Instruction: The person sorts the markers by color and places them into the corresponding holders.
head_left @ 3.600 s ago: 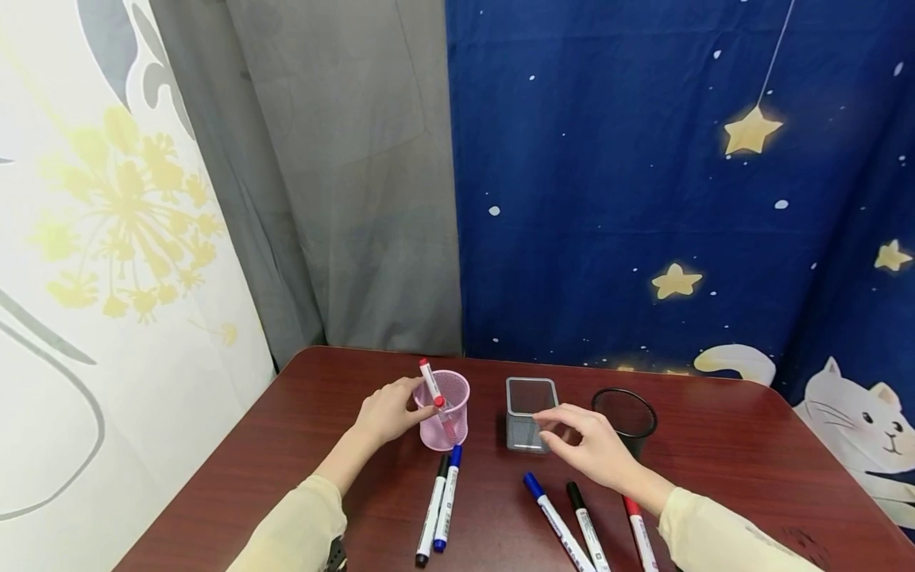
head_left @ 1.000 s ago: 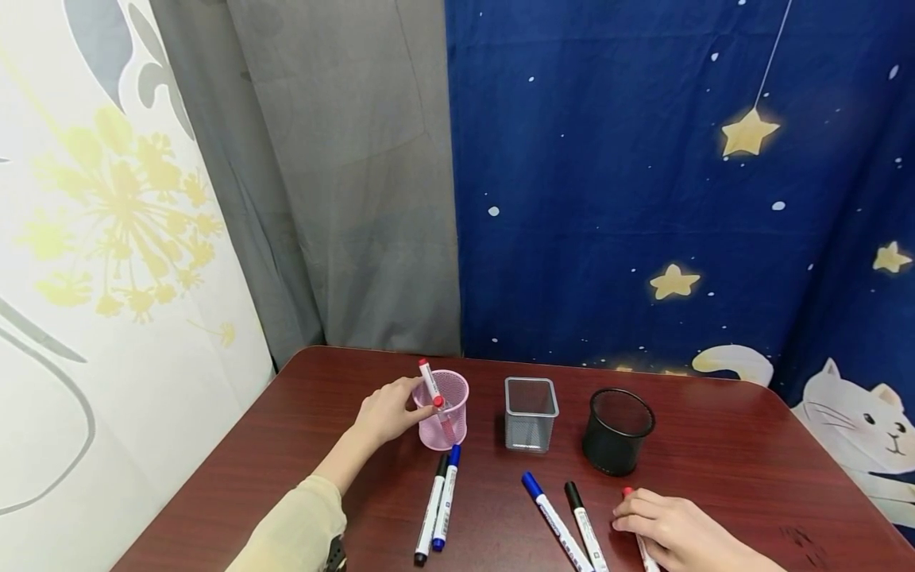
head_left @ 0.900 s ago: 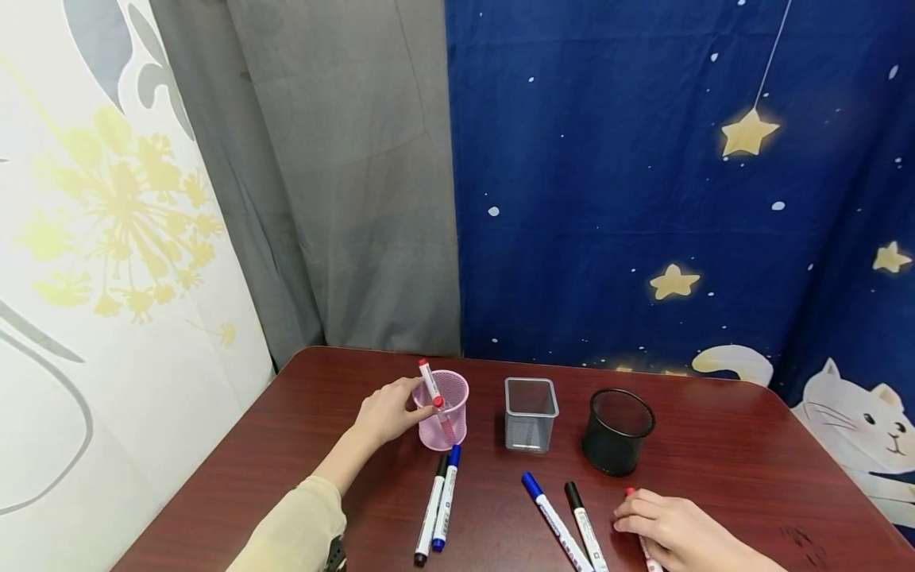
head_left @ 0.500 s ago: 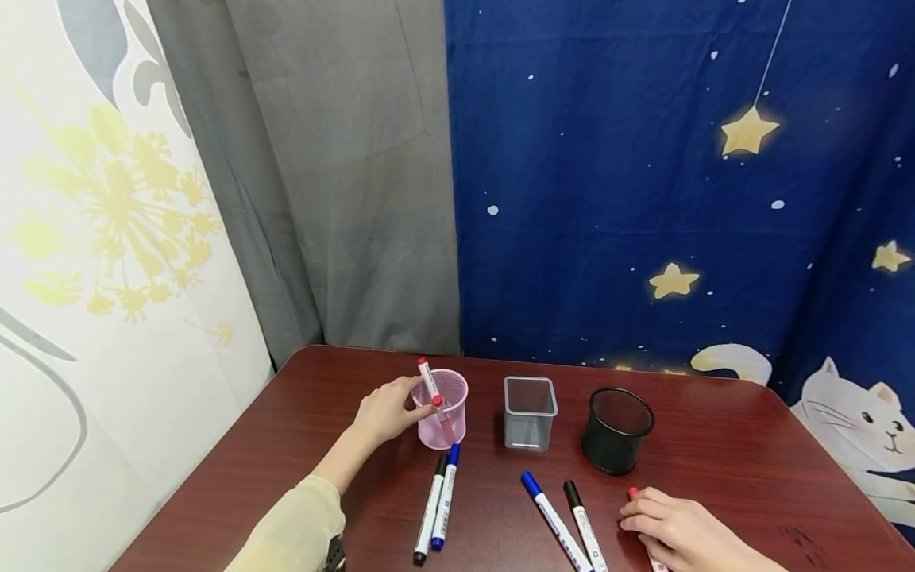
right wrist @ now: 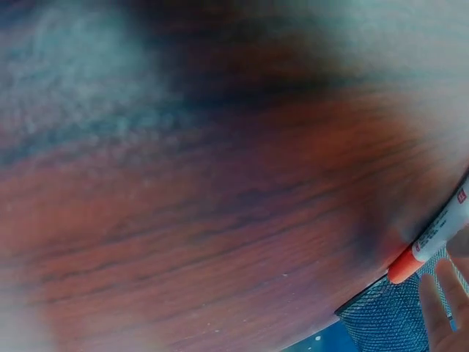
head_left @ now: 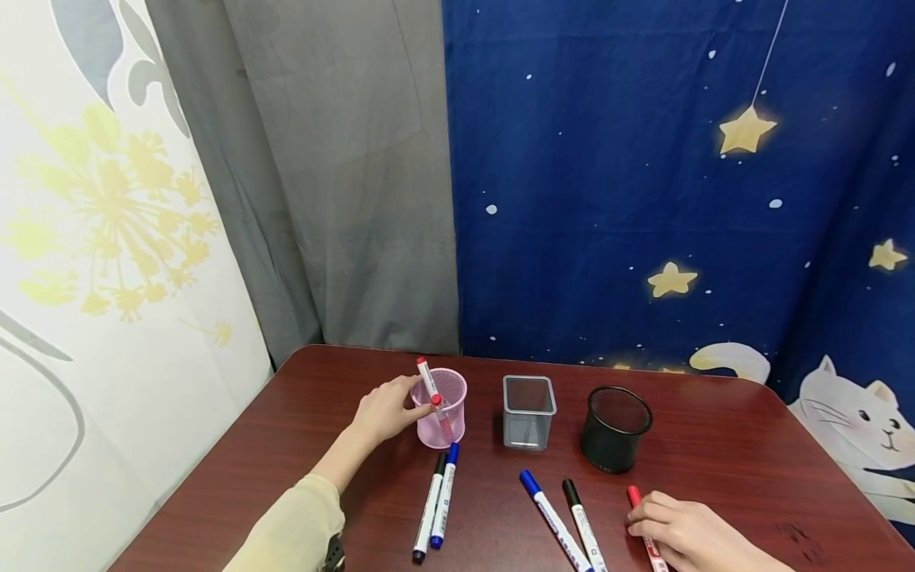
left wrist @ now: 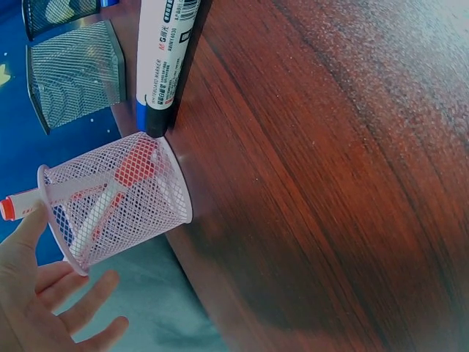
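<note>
My left hand (head_left: 386, 409) grips the rim of a pink mesh pen cup (head_left: 429, 433), thumb in front and fingers on its far left side. Two red-capped whiteboard markers (head_left: 426, 375) lean in that cup; in the left wrist view the thumb lies by one marker (left wrist: 23, 203). At the front right, my right hand (head_left: 679, 528) holds a red whiteboard marker (head_left: 635, 496) near the tabletop, its cap end pointing away from me. Fingers cover part of the barrel. Only the edge of the right hand shows in its wrist view, beside the marker (right wrist: 440, 231).
A grey square mesh cup (head_left: 527, 429) and a black round mesh cup (head_left: 611, 445) stand right of the pink one. A black marker (head_left: 429, 512) and a blue marker (head_left: 445, 500) lie before the pink cup. Another blue marker (head_left: 554, 520) and black marker (head_left: 584, 524) lie mid-table.
My right hand has come from over the grey cup down to the red marker, then shifted slightly right, with more of the marker showing. My left hand stays at the pink cup.
</note>
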`<move>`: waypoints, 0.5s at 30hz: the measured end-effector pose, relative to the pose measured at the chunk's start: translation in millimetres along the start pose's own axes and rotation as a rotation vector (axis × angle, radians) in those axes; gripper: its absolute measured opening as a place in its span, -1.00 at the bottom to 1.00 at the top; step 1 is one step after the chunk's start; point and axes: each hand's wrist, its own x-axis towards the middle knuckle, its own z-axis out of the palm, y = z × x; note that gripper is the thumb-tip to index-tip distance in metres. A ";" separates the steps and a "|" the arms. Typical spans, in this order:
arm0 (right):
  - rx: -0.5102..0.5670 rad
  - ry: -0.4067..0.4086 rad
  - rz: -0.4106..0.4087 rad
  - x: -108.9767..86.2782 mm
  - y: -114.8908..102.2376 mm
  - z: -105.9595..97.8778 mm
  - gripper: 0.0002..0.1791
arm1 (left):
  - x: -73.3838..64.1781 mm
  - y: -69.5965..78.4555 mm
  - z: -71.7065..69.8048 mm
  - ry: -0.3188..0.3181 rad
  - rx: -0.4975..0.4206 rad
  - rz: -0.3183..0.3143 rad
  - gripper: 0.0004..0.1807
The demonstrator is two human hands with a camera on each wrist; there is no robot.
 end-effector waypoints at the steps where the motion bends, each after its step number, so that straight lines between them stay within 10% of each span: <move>1: -0.004 -0.003 -0.008 -0.5 0.3 0.2 -0.61 | 0.0 -0.2 0.1 -0.001 -0.002 -0.001 -0.37; 15: -0.061 -0.002 -0.082 0.0 0.6 6.5 -0.54 | 1.2 -0.9 2.1 0.000 0.005 0.007 -0.37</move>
